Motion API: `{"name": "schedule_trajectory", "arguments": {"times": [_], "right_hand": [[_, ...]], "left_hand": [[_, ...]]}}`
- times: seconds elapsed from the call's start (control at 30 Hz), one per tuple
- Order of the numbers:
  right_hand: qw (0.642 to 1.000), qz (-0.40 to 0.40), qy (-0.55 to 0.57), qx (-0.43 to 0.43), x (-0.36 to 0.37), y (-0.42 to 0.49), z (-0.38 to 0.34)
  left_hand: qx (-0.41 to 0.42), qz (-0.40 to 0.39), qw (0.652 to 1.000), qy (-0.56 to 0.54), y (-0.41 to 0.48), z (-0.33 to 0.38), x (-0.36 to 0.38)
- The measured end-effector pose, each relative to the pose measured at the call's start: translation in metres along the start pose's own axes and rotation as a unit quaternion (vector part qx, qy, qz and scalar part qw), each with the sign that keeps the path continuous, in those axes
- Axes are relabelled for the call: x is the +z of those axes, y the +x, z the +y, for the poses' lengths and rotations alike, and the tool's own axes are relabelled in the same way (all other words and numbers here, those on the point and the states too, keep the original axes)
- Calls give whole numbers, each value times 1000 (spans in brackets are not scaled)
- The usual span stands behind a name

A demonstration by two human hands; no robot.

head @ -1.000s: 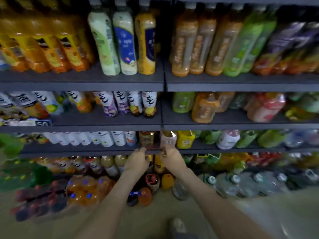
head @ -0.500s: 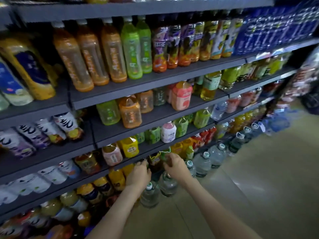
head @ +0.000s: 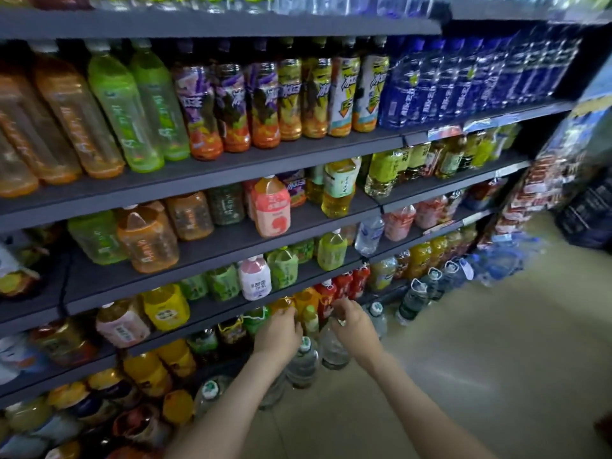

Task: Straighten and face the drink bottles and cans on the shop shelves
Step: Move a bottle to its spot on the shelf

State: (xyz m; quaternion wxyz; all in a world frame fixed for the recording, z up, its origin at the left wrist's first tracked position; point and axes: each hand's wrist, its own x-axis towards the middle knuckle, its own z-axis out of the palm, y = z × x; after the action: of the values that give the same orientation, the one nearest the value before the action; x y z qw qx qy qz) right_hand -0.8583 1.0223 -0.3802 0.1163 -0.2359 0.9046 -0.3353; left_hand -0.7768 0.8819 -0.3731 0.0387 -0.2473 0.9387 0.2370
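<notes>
Left hand [head: 278, 331] curled, fingertips on an orange-capped bottle [head: 284, 303] at the lip of the second-lowest shelf [head: 212, 313]; whether closed round it, impossible to tell. Right hand [head: 352, 321] just beside, fingers pinched on something small and shiny near the red-capped bottles [head: 342, 286]; grip unclear. Both hands now further right along the same dark shelf than half a second ago, past the yellow bottle [head: 167, 306] and pink bottle [head: 122, 326] handled earlier. Likely meaning: one section faced, next one begun, long run of shelf to the right untouched. Above, pink-and-white bottle [head: 255, 281] standing forward of green neighbours. Mostly clear plastic, glossy printed sleeves, ribbed screw caps; tall slim bottles up top, squat shouldered ones lower. Large water jugs [head: 303, 361] on smooth beige floor [head: 480, 342] directly beneath the hands.
</notes>
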Motion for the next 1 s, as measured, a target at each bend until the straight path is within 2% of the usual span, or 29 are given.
{"name": "schedule_trajectory", "arguments": {"times": [0.23,0.5,0.6,0.8,1.0], "right_hand": [[998,52,40,-2,-54,79,40],[999,42,16,30,-126,185,91],[998,47,35,35,-145,221,104],[997,10,70,27,-157,279,132],[992,-80,90,-39,-175,332,143]], "left_hand": [[10,39,999,-31,96,69,8],[2,62,997,-41,209,149,2],[-27,88,993,-70,241,174,-2],[-106,149,976,-119,283,193,-1],[-189,210,948,-147,300,210,7]]}}
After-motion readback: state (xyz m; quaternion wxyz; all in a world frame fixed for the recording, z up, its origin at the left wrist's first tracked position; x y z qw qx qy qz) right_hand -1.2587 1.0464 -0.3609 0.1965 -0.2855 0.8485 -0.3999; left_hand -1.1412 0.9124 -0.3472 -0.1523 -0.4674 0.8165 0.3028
